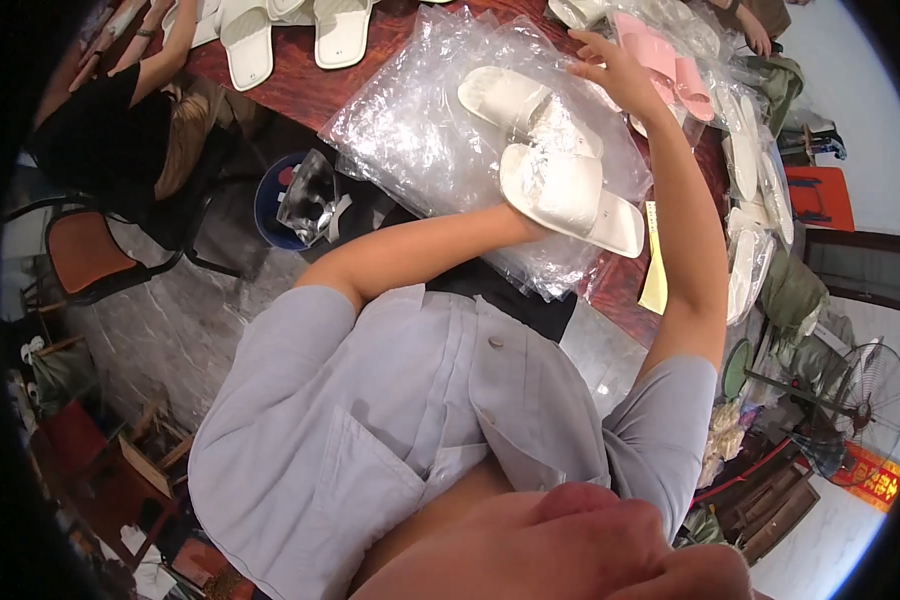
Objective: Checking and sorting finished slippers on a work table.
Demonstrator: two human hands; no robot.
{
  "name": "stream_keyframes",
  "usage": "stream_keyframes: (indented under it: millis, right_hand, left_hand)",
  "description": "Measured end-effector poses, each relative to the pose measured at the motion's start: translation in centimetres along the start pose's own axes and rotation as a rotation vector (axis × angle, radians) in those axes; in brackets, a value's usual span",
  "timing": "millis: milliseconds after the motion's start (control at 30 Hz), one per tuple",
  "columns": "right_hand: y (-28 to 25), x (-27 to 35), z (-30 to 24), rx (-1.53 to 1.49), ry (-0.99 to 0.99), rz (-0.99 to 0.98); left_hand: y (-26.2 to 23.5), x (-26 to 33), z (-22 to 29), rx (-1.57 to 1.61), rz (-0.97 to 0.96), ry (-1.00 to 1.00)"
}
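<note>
A white open-toe slipper point(620, 222) is lying aslant over the table's near side, above a layer of clear plastic bags point(400, 125). Its broad strap is facing upward, and shiny plastic is showing at the strap's opening. A second white slipper point(492, 92) is lying just beyond it, pointing to the upper left, also above the bags.

The left hand point(527, 226) is reaching to the near edge of the first slipper, and its fingers are hiding beneath; I cannot tell whether they are gripping the slipper, the plastic, or both. The right hand point(615, 72) is hovering beyond the second slipper, with its fingers spreading wide and holding nothing that I can see. Near it, on its right, pink slippers point(660, 52) are lying among clear plastic.

Under the bags, a dark red table point(295, 62) is showing its wood pattern. At the far left, more white slippers point(245, 45) are resting in a row. A yellow strip point(654, 275) is lying beside the right forearm, and further right, white slippers in clear bags point(742, 150) are lining the table's edge.

Around the table, a co-worker in black point(85, 135) is sitting at the left, near an orange-backed chair point(88, 248). A blue bucket point(267, 205) is standing on the floor, and a fan point(867, 390) is standing at the right.
</note>
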State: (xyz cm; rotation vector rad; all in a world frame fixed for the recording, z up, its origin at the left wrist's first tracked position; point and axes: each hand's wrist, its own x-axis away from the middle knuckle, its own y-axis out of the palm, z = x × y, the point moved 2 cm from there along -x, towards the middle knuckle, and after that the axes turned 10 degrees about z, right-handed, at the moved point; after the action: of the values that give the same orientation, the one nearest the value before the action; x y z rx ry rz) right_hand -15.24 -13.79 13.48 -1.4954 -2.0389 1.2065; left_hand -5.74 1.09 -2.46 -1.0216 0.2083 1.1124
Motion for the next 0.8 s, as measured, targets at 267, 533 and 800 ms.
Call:
stream_keyframes:
  millis: [267,533,800]
  right_hand:
    - [-7.4,11.1,-0.9,0.044,0.388,-0.115]
    - [-4.5,19.3,2.3,-0.313,0.539,-0.174]
    - [-0.2,15.4,2.3,-0.512,0.162,-0.132]
  left_hand:
    - [-1.0,-1.6,0.8,0.036,-0.106,0.000]
    - [-4.3,-3.0,4.0,0.088,-0.524,-0.017]
    - [-4.2,-3.5,5.8,0.293,-0.906,0.003]
